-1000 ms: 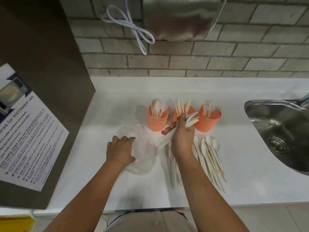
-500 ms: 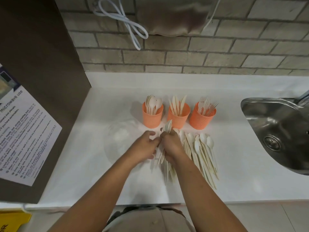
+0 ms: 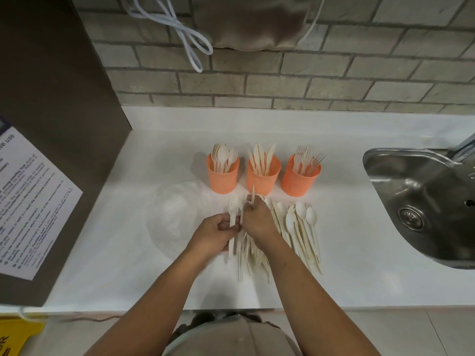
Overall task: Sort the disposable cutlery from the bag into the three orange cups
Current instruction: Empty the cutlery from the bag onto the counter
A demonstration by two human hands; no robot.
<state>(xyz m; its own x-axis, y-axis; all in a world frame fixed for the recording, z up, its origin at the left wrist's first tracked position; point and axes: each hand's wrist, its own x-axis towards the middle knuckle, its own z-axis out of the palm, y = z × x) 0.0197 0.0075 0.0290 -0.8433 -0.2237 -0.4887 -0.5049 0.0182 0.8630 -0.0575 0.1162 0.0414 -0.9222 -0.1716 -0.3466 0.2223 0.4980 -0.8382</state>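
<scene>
Three orange cups stand in a row on the white counter: the left cup [image 3: 223,177] holds spoons, the middle cup [image 3: 262,176] knives, the right cup [image 3: 299,179] forks. In front of them lies a pile of cream cutlery [image 3: 295,232]. My left hand [image 3: 214,233] grips a fork [image 3: 233,214] by its handle. Beside it, touching, my right hand [image 3: 258,219] pinches a thin cutlery piece [image 3: 253,197] that points up toward the middle cup. The clear plastic bag [image 3: 177,214] lies flat to the left of my hands.
A steel sink [image 3: 421,201] is set into the counter at the right. A brown panel with a microwave notice [image 3: 30,201] closes off the left side. A brick wall with a looped white cable [image 3: 185,34] rises behind the cups.
My right hand came back from the middle cup to the pile. My left hand left the bag, joined it and now holds a fork.
</scene>
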